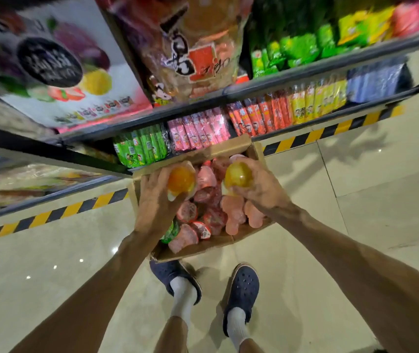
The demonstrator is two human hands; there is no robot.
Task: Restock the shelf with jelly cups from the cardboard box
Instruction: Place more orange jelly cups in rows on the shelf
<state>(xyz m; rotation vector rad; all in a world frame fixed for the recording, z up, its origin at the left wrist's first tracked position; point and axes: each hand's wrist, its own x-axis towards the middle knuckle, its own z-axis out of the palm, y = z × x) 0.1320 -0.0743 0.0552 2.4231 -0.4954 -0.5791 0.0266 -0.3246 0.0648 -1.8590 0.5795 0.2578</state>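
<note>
My left hand point(156, 197) is closed round an orange cup point(181, 180), my right hand point(256, 189) round a yellow cup point(239, 175), both just above the box point(203, 247) on the floor, one apiece to halve trips to the shelf point(203, 115); pink cups point(232, 212) remain inside.

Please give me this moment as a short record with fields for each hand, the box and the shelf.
left hand: closed around an orange jelly cup, over the box
right hand: closed around a yellow jelly cup, over the box
cardboard box: open on the floor, mostly pink cups inside
shelf: lower row packed with upright snack packets
</note>
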